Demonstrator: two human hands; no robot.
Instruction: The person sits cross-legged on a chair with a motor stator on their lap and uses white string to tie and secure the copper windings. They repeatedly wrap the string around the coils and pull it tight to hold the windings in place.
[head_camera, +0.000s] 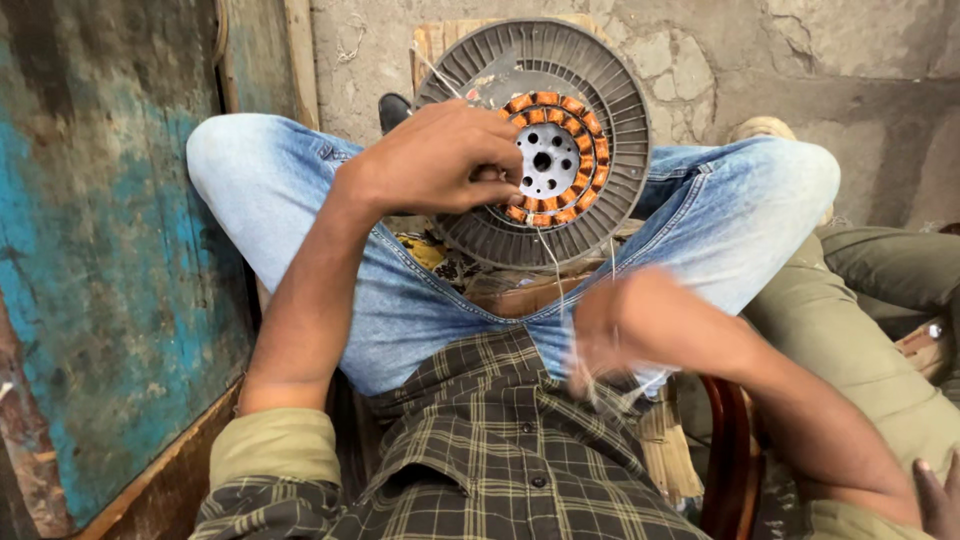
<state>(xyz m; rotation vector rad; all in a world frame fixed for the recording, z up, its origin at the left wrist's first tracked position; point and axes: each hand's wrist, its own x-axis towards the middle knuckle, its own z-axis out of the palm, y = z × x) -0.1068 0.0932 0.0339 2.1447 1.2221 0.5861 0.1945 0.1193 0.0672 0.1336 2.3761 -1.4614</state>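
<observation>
Wound stator (548, 160) w/ ribbed grey rim, propped on lap at 12 o'clock: prob. heavy, rigid; left hand (430, 160) fingers closed on core, blurred right hand (625, 325) pinches thin, fragile wire (552, 262).

A round grey ribbed metal motor disc (590, 150) is standing tilted on its edge between the knees, its face turning toward the camera. At its middle a ring of copper-orange wound coils (585, 125) is circling a pale silver hub plate (548, 160) that is showing a dark centre hole and several smaller holes around it. The ring's left part is lying hidden under fingers. A thin pale thread (553, 265) is running down from the lower coils, crossing the disc's ribbed rim and hanging toward the lap, where it is blurring out of sight.
</observation>
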